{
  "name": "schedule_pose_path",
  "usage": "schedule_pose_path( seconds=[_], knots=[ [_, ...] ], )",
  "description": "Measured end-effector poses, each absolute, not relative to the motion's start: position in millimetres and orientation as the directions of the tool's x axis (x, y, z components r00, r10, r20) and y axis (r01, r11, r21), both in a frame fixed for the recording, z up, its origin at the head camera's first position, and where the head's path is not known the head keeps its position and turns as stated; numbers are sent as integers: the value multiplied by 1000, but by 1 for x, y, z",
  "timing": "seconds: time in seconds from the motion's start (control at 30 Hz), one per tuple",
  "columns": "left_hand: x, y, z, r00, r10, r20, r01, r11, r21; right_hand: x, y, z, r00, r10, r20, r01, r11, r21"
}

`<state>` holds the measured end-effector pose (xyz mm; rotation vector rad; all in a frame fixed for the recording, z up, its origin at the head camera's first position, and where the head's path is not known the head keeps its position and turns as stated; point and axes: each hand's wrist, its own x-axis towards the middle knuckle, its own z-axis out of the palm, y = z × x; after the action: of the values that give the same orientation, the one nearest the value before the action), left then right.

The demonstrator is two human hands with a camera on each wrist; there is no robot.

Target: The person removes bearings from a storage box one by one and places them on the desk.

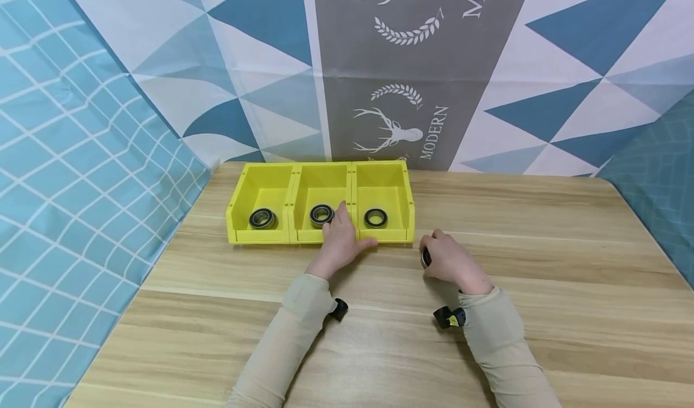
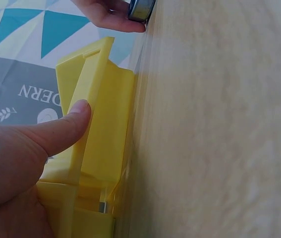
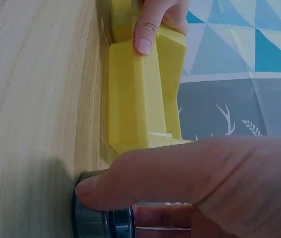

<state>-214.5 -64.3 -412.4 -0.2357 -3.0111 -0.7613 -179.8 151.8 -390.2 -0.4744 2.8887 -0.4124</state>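
Beside the bins' right front corner, my right hand (image 1: 451, 261) pinches a black-sealed ball bearing (image 1: 425, 258) between thumb and fingers, at the tabletop. Its dark, shiny rim (image 3: 100, 224) shows below the thumb in the right wrist view. My left hand (image 1: 341, 246) lies over the front of the joined yellow bins, fingers extended at the divider between the middle bin (image 1: 331, 176) and right bin (image 1: 382, 179). The left thumb (image 2: 73, 126) rests along the right bin's front rim. Close by those fingers lies a bearing (image 1: 322, 215) in the middle bin.
The left bin (image 1: 265, 182) holds a bearing (image 1: 262, 219), and another bearing (image 1: 376, 218) lies flat in the right bin. All three bins stand on a wood-grain table (image 1: 542, 245), near a patterned cloth backdrop (image 1: 379, 64).
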Motion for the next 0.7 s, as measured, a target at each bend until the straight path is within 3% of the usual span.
schedule_pose_path(
  seconds=[0.7],
  knots=[
    [-215,-62,-413,-989,134,65,148,858,491,-181,156,-392,-924,-354,-146,-296,903,-312]
  ],
)
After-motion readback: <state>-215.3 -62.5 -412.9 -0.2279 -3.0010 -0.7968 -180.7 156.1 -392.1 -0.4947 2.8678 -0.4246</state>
